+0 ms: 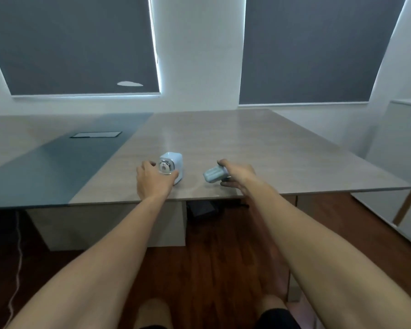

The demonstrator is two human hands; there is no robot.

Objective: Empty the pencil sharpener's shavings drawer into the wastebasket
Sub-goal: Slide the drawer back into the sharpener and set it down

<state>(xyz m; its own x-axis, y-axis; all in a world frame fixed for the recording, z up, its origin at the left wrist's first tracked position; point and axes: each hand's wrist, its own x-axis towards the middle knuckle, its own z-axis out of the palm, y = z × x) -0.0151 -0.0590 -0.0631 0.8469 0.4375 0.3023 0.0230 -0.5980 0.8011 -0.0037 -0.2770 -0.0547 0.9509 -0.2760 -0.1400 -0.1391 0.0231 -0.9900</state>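
A small pale blue pencil sharpener (173, 162) with a bear face on its front stands near the front edge of the wooden table (247, 143). My left hand (152, 181) wraps around its lower front and left side, holding it. To the right, my right hand (237, 174) grips the pale green shavings drawer (214, 174), held just above the tabletop and apart from the sharpener. No wastebasket is in view.
A dark grey strip (64, 162) with a recessed cable hatch (96, 134) runs along the table's left part. Under the table sit a dark object (202, 210) and a wooden floor. A white cabinet (399, 162) stands at the right. A cable (18, 257) hangs at the left.
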